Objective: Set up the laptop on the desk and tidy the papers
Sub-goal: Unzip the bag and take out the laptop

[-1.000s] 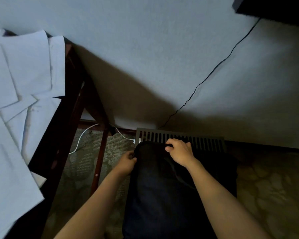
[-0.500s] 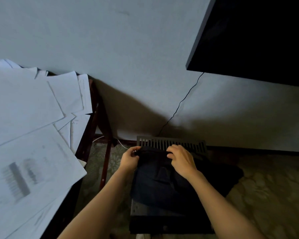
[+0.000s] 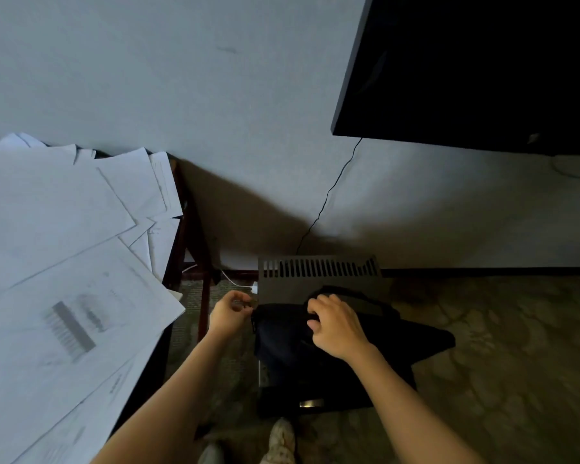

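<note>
On the carpet (image 3: 503, 346), close to the wall, the grey laptop (image 3: 318, 279) is seen half inside a dark bag (image 3: 282, 346) — only its slotted far end is exposed. The bag's far left corner is pinched by the left hand (image 3: 229, 313), fingers curled; its far edge is gripped by the right hand (image 3: 336, 325). Loose papers (image 3: 54, 236) are spread over the desk (image 3: 191, 236) at left.

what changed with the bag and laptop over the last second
The dark bag has been drawn down toward the person, baring more of the grey laptop below its vent slots. Both hands came down with it: the left hand pinches the bag's left corner, and the right hand grips its top edge. The papers lie scattered on the desk as before.
</note>
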`<act>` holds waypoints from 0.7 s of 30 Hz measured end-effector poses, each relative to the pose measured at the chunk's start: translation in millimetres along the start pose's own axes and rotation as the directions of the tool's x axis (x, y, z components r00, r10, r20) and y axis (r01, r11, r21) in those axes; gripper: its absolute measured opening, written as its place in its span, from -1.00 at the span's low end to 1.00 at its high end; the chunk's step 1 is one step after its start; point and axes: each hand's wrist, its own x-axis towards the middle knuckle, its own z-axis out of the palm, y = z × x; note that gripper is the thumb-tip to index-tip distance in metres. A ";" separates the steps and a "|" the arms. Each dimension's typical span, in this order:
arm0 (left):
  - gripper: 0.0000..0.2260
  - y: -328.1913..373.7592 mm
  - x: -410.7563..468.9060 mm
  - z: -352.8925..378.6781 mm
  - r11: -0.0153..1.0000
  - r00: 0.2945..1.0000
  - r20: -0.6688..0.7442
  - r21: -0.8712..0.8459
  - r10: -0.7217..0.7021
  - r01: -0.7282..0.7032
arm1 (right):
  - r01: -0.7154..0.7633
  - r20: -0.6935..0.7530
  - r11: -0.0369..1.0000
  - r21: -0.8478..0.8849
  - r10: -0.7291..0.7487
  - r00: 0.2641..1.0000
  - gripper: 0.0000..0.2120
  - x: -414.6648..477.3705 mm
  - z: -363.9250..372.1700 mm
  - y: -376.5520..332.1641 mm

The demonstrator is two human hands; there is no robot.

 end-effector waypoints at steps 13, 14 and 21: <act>-0.80 24.9 -23.7 -21.0 0.985 0.977 0.138 0.018 0.165 -0.169 | -0.141 -0.083 0.989 0.049 0.145 0.986 -0.63 -2.4 33.0 -50.0; -0.79 27.9 -24.5 -21.2 0.982 0.970 0.167 0.031 0.178 -0.186 | -0.149 -0.085 0.988 0.049 0.152 0.985 -0.62 -4.1 35.2 -51.3; -0.91 43.9 -39.4 6.5 0.801 0.854 0.346 0.332 0.389 -0.499 | -0.274 -0.056 0.907 0.321 0.307 0.950 -0.76 -1.1 32.9 -65.4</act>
